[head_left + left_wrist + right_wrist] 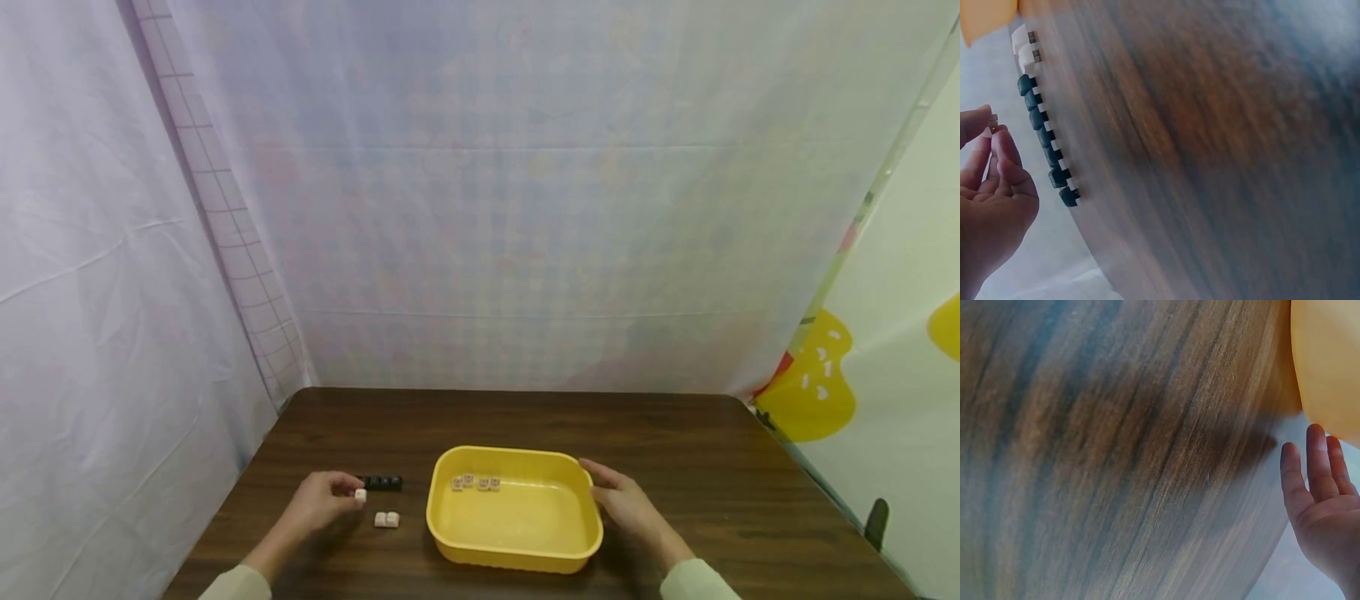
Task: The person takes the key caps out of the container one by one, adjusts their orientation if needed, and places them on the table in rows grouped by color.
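My left hand [318, 502] pinches a small white keycap [361, 495] between thumb and fingertips, just above the table. In the left wrist view, the left hand [1000, 181] holds it beside a row of black keycaps [1044, 135]. Nearer the basin lies a pair of white keycaps [387, 520]. Inside the yellow basin [517, 560], several small pale keycap-like pieces [476, 482] sit toward the back left. My right hand [626, 502] rests at the basin's right side. Its fingers [1317, 456] look straight in the right wrist view, next to the basin's wall.
A dark wood-grain table [525, 417] carries everything. Behind it hangs a pale checked curtain [525, 250], with a white sheet [97, 292] on the left. A pale cloth with yellow shapes [813, 383] hangs along the right.
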The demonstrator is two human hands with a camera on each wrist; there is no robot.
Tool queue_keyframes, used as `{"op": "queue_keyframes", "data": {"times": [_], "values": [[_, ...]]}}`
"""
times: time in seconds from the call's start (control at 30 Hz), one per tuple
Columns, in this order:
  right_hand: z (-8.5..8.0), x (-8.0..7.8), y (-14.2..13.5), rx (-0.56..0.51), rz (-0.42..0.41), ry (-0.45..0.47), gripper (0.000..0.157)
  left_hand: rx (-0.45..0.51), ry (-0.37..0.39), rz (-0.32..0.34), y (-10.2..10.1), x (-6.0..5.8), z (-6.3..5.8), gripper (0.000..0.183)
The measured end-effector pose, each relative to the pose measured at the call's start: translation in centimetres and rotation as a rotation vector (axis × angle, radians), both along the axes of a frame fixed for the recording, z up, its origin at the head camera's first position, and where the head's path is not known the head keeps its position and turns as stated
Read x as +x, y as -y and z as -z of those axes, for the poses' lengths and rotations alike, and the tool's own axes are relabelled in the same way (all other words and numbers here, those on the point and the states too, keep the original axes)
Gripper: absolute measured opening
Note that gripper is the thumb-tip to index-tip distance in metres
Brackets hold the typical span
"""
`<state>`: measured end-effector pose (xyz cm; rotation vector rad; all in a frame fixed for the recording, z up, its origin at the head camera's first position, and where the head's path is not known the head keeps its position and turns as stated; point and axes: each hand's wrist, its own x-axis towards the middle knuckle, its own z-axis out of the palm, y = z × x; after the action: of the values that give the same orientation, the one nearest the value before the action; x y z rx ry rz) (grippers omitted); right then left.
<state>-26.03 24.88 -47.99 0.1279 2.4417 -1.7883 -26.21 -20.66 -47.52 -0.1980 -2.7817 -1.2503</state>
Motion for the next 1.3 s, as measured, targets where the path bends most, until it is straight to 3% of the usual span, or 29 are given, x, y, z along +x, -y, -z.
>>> {"op": "queue_keyframes", "data": {"times": [0.17,0.5,0.77,1.3], "values": [[0.0,0.0,0.0,-0.009,-0.002,0.008,0.048,-0.012,0.043,0.019,0.1,0.2,0.3,0.020],[0.0,0.1,0.0,-0.002,0.011,0.015,0.048,0.015,0.067,0.138,0.4,0.2,1.6,0.016],[0.0,0.0,0.0,-0.008,0.014,0.020,0.048,0.023,0.106,0.173,0.3,0.2,2.1,0.017],[-0.2,0.2,0.0,-0.015,0.001,0.015,0.049,0.049,0.076,0.198,0.0,0.0,2.5,0.027]]}}
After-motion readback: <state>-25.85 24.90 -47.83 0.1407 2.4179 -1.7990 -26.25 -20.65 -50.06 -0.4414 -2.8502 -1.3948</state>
